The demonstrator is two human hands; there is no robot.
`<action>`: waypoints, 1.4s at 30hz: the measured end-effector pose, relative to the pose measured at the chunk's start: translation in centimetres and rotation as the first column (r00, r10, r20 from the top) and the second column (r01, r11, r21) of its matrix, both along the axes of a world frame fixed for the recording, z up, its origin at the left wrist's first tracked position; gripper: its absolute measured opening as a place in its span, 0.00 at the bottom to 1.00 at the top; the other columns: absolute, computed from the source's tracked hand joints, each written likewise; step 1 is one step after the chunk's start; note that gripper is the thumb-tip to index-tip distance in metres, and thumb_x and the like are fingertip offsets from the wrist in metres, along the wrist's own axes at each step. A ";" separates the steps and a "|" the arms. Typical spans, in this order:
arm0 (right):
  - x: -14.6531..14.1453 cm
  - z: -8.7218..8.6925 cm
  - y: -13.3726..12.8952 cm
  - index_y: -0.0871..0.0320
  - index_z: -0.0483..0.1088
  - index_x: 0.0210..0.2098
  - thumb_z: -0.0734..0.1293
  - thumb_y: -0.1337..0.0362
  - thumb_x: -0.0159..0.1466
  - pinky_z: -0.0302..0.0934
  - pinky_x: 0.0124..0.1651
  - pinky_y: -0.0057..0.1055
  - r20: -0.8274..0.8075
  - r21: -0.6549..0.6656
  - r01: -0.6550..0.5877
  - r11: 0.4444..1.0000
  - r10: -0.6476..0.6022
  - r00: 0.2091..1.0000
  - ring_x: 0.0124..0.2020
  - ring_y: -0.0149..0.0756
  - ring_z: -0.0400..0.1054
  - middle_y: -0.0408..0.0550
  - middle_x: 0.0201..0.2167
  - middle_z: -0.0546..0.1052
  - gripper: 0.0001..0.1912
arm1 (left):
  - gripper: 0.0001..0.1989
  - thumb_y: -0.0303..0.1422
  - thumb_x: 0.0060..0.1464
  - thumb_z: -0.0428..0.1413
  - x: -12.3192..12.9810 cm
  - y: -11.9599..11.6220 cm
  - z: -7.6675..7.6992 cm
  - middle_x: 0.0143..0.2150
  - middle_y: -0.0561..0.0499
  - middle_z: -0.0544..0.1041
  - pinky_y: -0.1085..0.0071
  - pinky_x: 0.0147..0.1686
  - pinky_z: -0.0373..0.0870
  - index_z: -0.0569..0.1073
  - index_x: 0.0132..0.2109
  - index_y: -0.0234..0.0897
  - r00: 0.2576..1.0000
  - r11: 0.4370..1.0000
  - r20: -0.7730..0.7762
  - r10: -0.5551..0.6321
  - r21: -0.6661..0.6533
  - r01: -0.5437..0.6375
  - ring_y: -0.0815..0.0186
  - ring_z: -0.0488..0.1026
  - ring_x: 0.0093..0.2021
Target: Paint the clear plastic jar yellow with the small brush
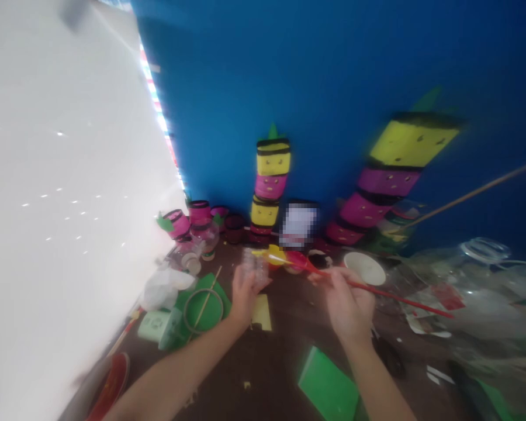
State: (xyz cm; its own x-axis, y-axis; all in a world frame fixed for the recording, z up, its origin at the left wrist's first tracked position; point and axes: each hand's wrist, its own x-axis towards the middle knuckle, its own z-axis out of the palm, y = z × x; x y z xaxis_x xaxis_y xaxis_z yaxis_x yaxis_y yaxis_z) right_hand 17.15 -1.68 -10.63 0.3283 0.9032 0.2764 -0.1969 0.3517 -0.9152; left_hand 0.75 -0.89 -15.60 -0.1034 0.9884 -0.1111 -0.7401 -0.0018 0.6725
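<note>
My left hand (246,292) is closed around a small clear plastic cup (253,263), which stands above the dark table. A long red paintbrush (403,299) is pinched in my right hand (349,301). Its tip carries yellow paint and reaches leftward to the clear cup; blur hides whether it touches. Just behind the brush are a yellow paint container (277,255) and a magenta one, both partly covered by it. A pale yellow scrap of paper (262,313) lies beside my left hand.
Stacked yellow and magenta cups with drawn faces (269,187) stand by the blue wall; a larger stack (381,187) leans at right. Clear plastic bottles (477,280) crowd the right side. A white cup (364,269), green paper (328,386) and a tape ring (204,311) are around my hands.
</note>
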 end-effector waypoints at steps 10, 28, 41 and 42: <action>0.0 0.2 0.2 0.59 0.70 0.27 0.67 0.60 0.56 0.66 0.30 0.31 -0.064 0.009 -0.010 1.000 0.010 0.998 0.24 0.32 0.70 0.45 0.22 0.73 0.08 | 0.20 0.43 0.40 0.62 -0.2 0.0 0.0 0.37 0.51 0.75 0.59 0.42 0.69 0.67 0.39 0.39 1.000 1.000 0.007 -0.020 -0.015 0.020 0.63 0.74 0.37; 1.0 -0.4 0.9 0.59 0.70 0.28 0.69 0.58 0.53 0.65 0.28 0.29 -0.092 -0.036 0.081 0.996 -0.084 0.992 0.23 0.31 0.69 0.44 0.22 0.73 0.10 | 0.19 0.43 0.41 0.61 -0.3 -0.1 0.1 0.37 0.51 0.75 0.62 0.40 0.69 0.69 0.38 0.38 0.998 0.999 0.063 0.026 -0.030 -0.024 0.64 0.73 0.37; -0.6 -0.6 1.0 0.57 0.68 0.33 0.56 0.51 0.62 0.65 0.33 0.33 0.722 -0.051 0.201 0.978 -0.104 0.684 0.27 0.39 0.72 0.49 0.26 0.77 0.18 | 0.22 0.35 0.40 0.63 0.0 0.0 -0.1 0.39 0.54 0.74 0.60 0.47 0.68 0.67 0.44 0.42 0.996 0.995 0.003 0.094 -0.025 -0.094 0.67 0.73 0.39; -0.7 -0.9 1.3 0.57 0.68 0.33 0.56 0.51 0.62 0.65 0.34 0.33 0.744 -0.034 0.201 0.979 -0.110 0.660 0.28 0.40 0.72 0.49 0.26 0.77 0.18 | 0.23 0.35 0.39 0.64 0.0 0.0 -0.2 0.39 0.54 0.74 0.60 0.47 0.68 0.67 0.44 0.42 0.995 0.994 -0.025 0.099 -0.033 -0.099 0.68 0.73 0.39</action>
